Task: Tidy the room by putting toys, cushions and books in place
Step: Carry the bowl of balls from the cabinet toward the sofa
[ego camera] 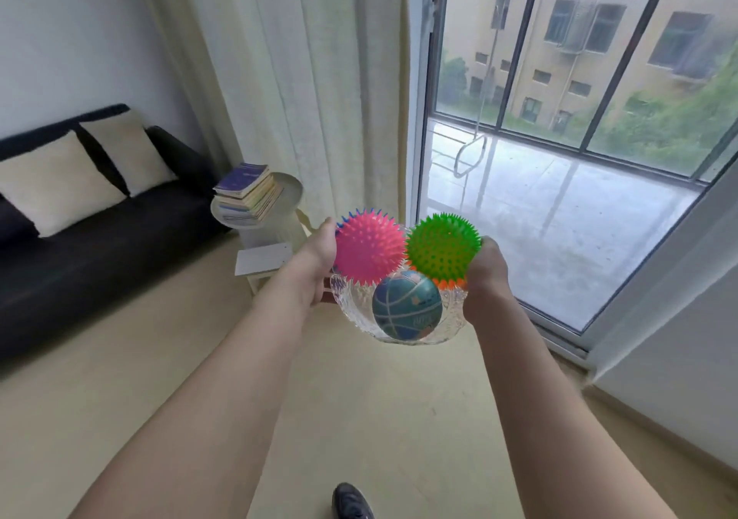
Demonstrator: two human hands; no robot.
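At the bottom centre of the frame you see the tip of your dark shoe (352,502) on the pale floor (120,359). Your two bare forearms reach up to the middle of the frame, where your left hand (319,257) and your right hand (485,275) grasp the two sides of a clear glass bowl (453,319), held in the air. In the bowl lie a teal ball (407,305) in front, a pink spiky ball (369,249) at the left and a green spiky ball (442,246) at the right; a little of an orange ball (447,282) shows under the green one. Behind, at middle left, a stack of books (247,193) lies on a small white table (289,189). At the far left, two cream cushions (56,183) lean on a black sofa (100,247). The curtain (299,79) and the window (579,99) fill the upper part.
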